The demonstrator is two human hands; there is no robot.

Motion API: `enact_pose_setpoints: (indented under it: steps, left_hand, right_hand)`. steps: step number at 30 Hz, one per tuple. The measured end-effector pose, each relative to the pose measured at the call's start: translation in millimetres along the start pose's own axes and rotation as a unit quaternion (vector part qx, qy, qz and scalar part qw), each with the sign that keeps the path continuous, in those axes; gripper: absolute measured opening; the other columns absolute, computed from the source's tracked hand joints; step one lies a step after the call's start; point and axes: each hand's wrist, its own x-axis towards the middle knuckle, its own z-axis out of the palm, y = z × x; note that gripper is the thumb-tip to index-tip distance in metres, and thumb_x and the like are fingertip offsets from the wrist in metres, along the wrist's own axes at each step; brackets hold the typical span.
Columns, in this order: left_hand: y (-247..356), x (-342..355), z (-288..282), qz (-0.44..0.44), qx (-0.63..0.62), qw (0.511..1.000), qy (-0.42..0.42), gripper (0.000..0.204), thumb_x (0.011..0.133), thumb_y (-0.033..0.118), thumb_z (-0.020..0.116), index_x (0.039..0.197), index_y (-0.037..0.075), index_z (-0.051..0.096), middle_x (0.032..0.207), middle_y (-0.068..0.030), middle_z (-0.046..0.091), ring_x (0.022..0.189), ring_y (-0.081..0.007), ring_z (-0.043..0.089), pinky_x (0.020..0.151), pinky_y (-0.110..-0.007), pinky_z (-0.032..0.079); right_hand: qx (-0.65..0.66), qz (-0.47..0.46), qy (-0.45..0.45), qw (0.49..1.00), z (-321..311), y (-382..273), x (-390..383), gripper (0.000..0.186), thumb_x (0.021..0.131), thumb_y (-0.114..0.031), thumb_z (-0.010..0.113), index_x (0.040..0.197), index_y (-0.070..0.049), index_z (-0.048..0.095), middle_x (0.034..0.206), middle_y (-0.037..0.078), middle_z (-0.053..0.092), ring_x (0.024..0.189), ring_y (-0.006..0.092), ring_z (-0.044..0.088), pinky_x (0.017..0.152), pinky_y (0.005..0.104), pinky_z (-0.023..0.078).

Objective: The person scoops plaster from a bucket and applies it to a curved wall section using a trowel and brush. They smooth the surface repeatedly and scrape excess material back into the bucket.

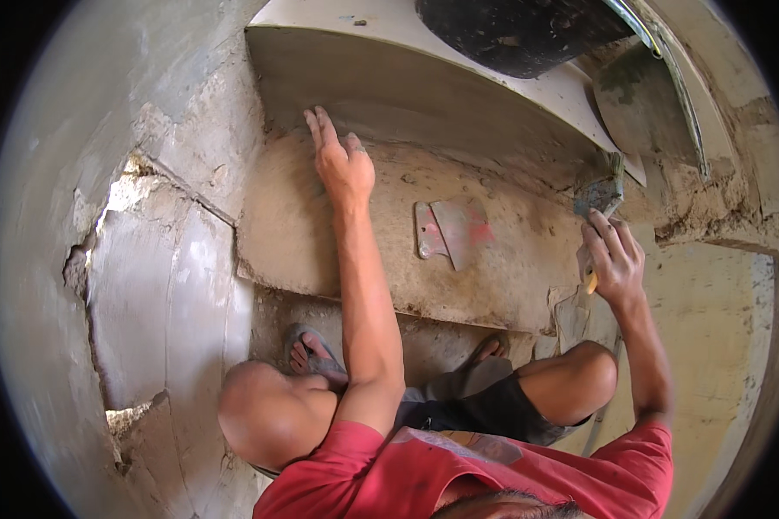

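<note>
My left hand (pixel 341 164) reaches forward with its fingers stretched out, the tips at the smooth grey plastered face (pixel 389 91) near its left end. It holds nothing. Over on the right, my right hand (pixel 613 259) is closed round a small yellow-handled tool (pixel 599 195) with a flat, crusted grey-green head. That head is close to the right end of the plastered face; I cannot tell whether it touches. Between my hands, a flat scraper-like plate (pixel 450 232), grey with red patches, lies on the dusty brown ledge (pixel 303 233).
A black rounded container (pixel 528 30) stands on the pale upper surface (pixel 320 12). Beside it, a grey-green curved panel (pixel 645 108) leans at the right. Cracked grey plaster (pixel 160 285) forms the left wall. My bent knees and sandalled feet (pixel 312 350) are below the ledge.
</note>
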Motion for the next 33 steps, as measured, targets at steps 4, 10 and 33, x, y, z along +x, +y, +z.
enact_pose_setpoints:
  steps: [4, 10, 33]
  left_hand:
    - [-13.4, -0.5, 0.8, -0.036, -0.05, 0.997, 0.039, 0.068, 0.099, 0.002, 0.055, 0.163, -0.009, 0.036, 0.173, -0.0316, 0.029, 0.16, -0.0448, 0.033, 0.13, -0.046, 0.032]
    - [-26.6, 9.9, -42.6, -0.109, -0.126, 0.986, 0.017, 0.062, 0.099, 0.001, 0.053, 0.159, -0.01, 0.045, 0.163, -0.0312, 0.047, 0.156, -0.0397, 0.044, 0.127, -0.042, 0.038]
    - [-18.4, 18.4, -30.5, -0.195, -0.475, 0.858, 0.023, 0.074, 0.112, 0.032, 0.052, 0.167, -0.009, 0.026, 0.176, -0.0268, 0.027, 0.164, -0.0352, 0.028, 0.133, -0.046, 0.026]
  right_hand:
    - [0.002, 0.039, -0.037, 0.999, 14.8, -35.7, 54.5, 0.03, 0.069, -0.009, 0.077, 0.098, -0.003, 0.075, 0.121, 0.014, 0.072, 0.097, 0.0269, 0.07, 0.075, 0.0372, 0.065]
    - [0.045, -0.071, 0.084, 0.993, 73.3, -129.9, 213.2, 0.023, 0.071, -0.016, 0.08, 0.092, -0.007, 0.078, 0.113, 0.013, 0.068, 0.104, 0.0266, 0.066, 0.072, 0.0348, 0.066]
    - [0.062, -0.088, 0.02, 0.994, 64.1, -51.6, 50.6, 0.03, 0.073, -0.006, 0.078, 0.103, -0.005, 0.081, 0.121, 0.012, 0.077, 0.097, 0.0237, 0.074, 0.073, 0.0334, 0.069]
